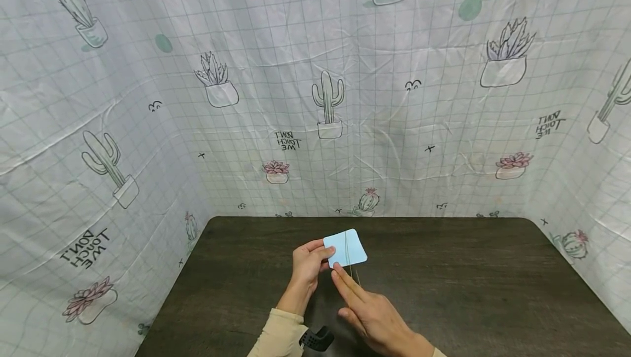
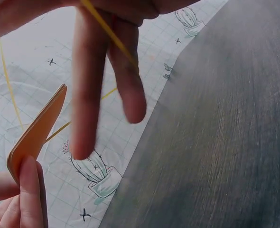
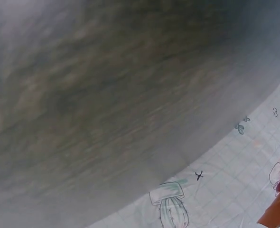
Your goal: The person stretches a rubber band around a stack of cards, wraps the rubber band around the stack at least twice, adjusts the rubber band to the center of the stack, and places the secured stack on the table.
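Observation:
A thin stack of cards (image 1: 338, 241) is pale blue in the head view. Its side in the left wrist view looks orange, with layered edges. My left hand (image 1: 307, 265) pinches it at its left edge, thumb on the face. Around the stack runs a thin yellow rubber band (image 1: 347, 247), stretched from the cards to my right hand (image 1: 377, 316). In the left wrist view the band crosses the right hand's extended fingers (image 2: 88, 104), which point ahead beside the stack. Only a corner of the orange stack (image 3: 276, 211) shows in the right wrist view.
The dark wooden table (image 1: 468, 286) lies beneath both hands. Cactus-printed cloth (image 1: 409, 116) hangs behind it and at both sides. A black strap (image 1: 317, 339) is on the left wrist.

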A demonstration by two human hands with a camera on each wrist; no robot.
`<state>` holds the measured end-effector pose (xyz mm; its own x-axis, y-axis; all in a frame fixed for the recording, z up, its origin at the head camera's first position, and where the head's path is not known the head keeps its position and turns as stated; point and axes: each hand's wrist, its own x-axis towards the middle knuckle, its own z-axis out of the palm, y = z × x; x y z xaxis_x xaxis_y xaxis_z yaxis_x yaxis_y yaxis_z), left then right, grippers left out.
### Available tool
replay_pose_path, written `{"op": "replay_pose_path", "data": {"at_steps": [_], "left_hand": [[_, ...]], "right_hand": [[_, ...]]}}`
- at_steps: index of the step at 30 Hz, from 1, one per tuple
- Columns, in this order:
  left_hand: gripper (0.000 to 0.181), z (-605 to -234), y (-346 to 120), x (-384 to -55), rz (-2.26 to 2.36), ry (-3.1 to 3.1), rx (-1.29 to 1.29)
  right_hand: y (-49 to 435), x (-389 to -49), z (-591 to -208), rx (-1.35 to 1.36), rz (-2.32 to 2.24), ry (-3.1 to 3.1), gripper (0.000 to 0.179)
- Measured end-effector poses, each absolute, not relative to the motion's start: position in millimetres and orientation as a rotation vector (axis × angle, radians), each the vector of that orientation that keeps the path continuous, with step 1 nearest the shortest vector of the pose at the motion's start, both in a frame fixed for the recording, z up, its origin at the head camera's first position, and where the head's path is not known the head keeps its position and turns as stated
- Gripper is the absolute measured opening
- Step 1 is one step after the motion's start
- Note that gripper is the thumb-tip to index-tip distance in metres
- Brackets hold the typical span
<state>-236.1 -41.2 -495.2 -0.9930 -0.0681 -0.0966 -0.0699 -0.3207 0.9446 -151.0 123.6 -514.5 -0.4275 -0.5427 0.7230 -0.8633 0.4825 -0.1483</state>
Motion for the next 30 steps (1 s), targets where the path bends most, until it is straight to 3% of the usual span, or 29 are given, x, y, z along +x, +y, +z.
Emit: {"op": "replay_pose_path", "data": {"at_steps": [5,11,22,30], "left_hand": [[0.025,-491.8,-41.5,-234.5,2.555,1.854,-0.202],[0.025,-488.0,-40.4,-232.2,2.576,1.909,-0.203],[0.022,-489.3,-33.8,-229.9,2.632,1.968,-0.22],[0.02,-486.8,-31.0,-229.0,2.64,2.104,-0.221]], "right_hand": [[119.5,-147.5,-513.7,1.017,0.897,-2.178,0.057],[112.3,-142.1,-511.5,0.774,1.209,-2.203,0.072],[96.4,-141.9,-492.5,0.243,2.043,-1.993,0.056],[91.8,-134.8,-475.8,-0.058,2.378,-1.868,0.069]]}}
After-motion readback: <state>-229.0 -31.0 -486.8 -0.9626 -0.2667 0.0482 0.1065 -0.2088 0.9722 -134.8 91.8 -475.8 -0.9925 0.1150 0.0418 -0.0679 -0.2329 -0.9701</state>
